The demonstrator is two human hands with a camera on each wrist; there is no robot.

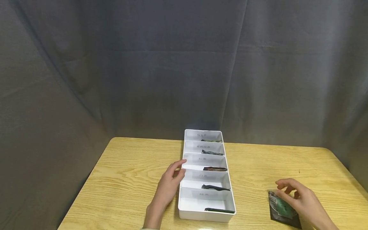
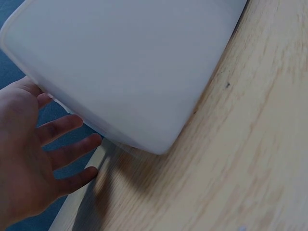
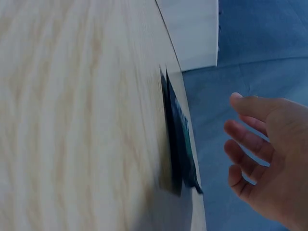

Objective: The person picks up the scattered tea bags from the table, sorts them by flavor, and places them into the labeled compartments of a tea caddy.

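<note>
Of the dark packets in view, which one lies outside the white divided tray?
The dark packet under the right hand, flat on the wooden table; the others each sit inside a compartment of the white tray.

The white tray has a label on each divider, all too blurred to read.

From the head view we look forward and down across the wooden table toward a grey curtain, far enough back to take in the white divided tray and both hands at once. The left wrist view sits very close, low beside the left hand, facing the tray along its outer wall. The right wrist view is equally near, tilted, skimming the tabletop past the right hand toward a dark packet. All three views share the tray and table.
</note>
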